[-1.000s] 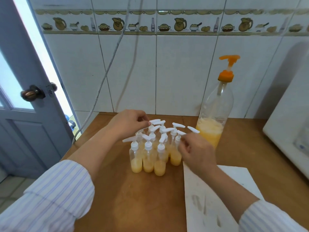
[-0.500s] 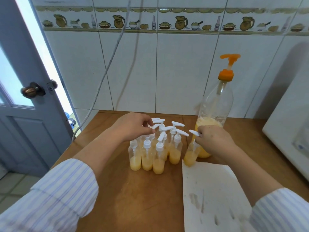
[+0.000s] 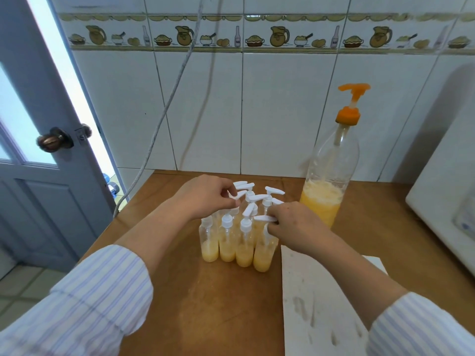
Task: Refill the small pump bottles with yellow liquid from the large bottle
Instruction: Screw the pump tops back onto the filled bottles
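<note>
Head view: a cluster of small pump bottles [image 3: 236, 242], each holding yellow liquid in its lower part, stands close-packed near the middle of the wooden desk [image 3: 205, 304]. The left hand [image 3: 205, 196] reaches over the cluster's far left side, its fingers [image 3: 232, 201] pinched on a white pump head. The right hand [image 3: 295, 227] grips the near-right bottle [image 3: 263, 253] at its pump. The large bottle [image 3: 331, 176] with an orange pump stands upright to the far right, near the tiled wall, yellow liquid filling its bottom part. A stained white sheet [image 3: 321, 304] lies at the near right.
</note>
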